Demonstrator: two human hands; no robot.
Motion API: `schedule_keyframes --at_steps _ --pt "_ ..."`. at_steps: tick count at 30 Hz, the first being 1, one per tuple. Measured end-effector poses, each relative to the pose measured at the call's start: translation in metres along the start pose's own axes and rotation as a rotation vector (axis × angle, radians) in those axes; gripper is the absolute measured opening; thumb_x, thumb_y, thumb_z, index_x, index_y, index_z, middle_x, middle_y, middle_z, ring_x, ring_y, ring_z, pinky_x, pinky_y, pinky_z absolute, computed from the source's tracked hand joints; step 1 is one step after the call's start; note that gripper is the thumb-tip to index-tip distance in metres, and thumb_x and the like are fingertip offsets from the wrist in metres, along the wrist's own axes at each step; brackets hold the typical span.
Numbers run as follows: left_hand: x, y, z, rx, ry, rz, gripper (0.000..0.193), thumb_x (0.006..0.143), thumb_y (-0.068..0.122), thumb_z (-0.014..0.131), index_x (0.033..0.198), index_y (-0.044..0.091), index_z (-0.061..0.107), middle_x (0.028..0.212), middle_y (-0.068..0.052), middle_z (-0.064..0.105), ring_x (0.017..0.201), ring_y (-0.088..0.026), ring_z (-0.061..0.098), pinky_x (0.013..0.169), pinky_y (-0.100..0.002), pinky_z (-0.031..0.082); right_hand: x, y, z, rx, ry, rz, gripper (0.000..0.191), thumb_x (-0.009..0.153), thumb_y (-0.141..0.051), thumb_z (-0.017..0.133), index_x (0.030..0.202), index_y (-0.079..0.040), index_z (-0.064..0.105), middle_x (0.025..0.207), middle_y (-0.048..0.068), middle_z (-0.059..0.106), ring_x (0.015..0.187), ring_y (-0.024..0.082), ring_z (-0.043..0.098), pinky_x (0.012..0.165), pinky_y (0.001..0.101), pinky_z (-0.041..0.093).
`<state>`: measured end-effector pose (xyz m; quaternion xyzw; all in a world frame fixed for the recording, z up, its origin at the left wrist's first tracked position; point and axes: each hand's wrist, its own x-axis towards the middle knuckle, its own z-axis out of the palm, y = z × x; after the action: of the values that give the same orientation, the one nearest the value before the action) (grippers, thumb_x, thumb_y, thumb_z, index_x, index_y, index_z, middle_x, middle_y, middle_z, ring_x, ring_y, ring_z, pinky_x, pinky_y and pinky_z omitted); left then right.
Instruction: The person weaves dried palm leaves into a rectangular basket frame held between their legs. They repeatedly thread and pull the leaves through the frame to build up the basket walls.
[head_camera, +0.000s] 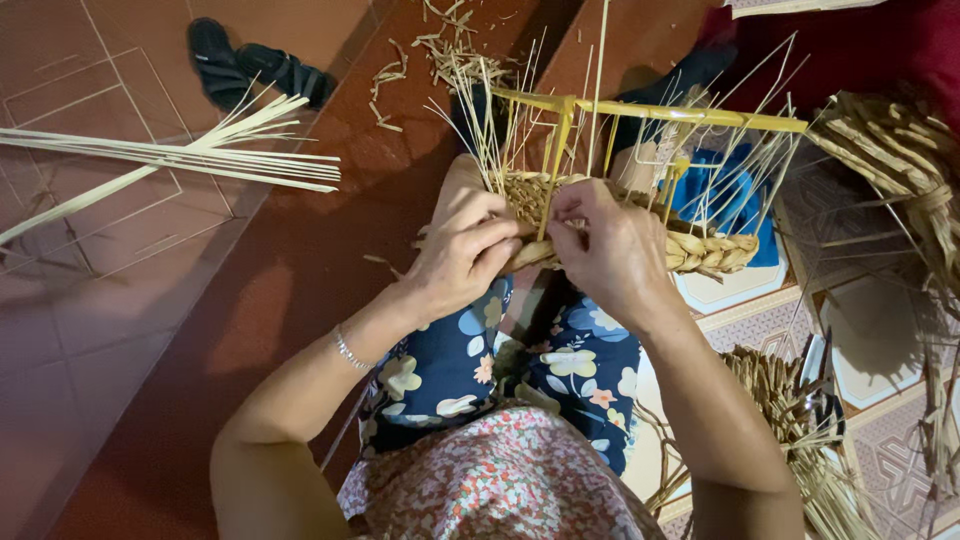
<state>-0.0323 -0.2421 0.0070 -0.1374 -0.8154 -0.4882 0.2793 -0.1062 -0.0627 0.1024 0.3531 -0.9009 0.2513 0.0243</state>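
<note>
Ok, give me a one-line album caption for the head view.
Both hands, left hand and right hand, pinch braided straw onto a yellow wire frame, loose reeds on the floor.

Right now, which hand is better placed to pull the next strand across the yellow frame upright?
Probably the right hand: its fingertips pinch at the yellow frame upright, on the woven straw band. The left hand sits just left of it, clamped around the band's end, seemingly steadying it.

No packages, labels, signs or screens in view, nothing printed or boxed anywhere on the floor or around the work.
</note>
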Motion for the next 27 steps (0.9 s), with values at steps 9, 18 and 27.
schedule_keyframes --at_steps 9,18,27 --pt "-0.029 0.016 -0.001 0.395 -0.078 0.018 0.027 0.078 0.019 0.077 0.095 0.002 0.065 0.095 -0.012 0.062 0.093 -0.032 0.06 0.081 -0.046 0.048 0.005 -0.003 0.006 0.007 -0.08 0.025 0.019 0.082 0.001 0.069 0.098 -0.004 0.06 0.075 0.016 0.07 0.068 0.036 0.071 0.065 0.0455 0.054" --pt "-0.003 0.013 -0.043 -0.229 -0.342 -0.438 0.028 0.086 0.016 0.076 0.111 0.005 0.071 0.075 -0.009 0.066 0.063 -0.024 0.063 0.055 -0.036 0.05 0.01 0.004 0.002 0.414 -0.156 0.107 0.02 0.085 0.007 0.068 0.1 -0.001 0.057 0.089 0.008 0.068 0.081 0.014 0.071 0.072 0.0294 0.06" --pt "0.031 -0.031 -0.011 -0.058 -0.144 -0.163 0.016 0.089 0.006 0.071 0.105 0.004 0.073 0.093 -0.007 0.068 0.085 -0.024 0.067 0.077 -0.036 0.055 0.006 -0.004 -0.002 0.116 -0.145 0.204 0.024 0.082 -0.009 0.081 0.091 -0.001 0.06 0.071 0.006 0.067 0.061 0.021 0.067 0.059 0.0348 0.052"
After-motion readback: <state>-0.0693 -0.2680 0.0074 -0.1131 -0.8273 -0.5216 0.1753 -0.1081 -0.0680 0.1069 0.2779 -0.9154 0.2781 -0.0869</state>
